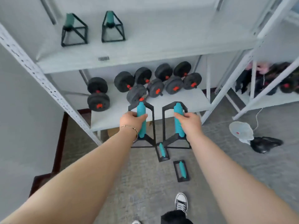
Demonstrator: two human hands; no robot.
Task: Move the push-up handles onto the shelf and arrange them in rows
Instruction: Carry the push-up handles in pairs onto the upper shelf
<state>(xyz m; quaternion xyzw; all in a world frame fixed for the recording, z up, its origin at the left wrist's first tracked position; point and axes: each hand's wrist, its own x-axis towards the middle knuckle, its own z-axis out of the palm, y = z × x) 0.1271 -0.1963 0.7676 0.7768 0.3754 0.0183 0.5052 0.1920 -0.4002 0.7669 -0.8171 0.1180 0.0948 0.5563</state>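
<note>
My left hand [131,118] grips the teal foam bar of a black-framed push-up handle [142,123], held in the air in front of the lower shelf. Beside it, my right hand [191,120] grips a second handle [178,122] the same way. Two more handles stand side by side at the back left of the upper shelf [145,50], one on the left [73,30] and one to its right [113,28]. On the grey carpet below my hands lie two further handles, one nearer the shelf [162,151] and one closer to me [182,171].
The lower shelf [186,101] carries several black dumbbells [98,94] with red collars. White perforated uprights [40,76] frame the rack. A second rack [267,101] at right holds dark items. A white fan [241,130] and a black object lie on the floor at right. My sneaker [181,202] is near.
</note>
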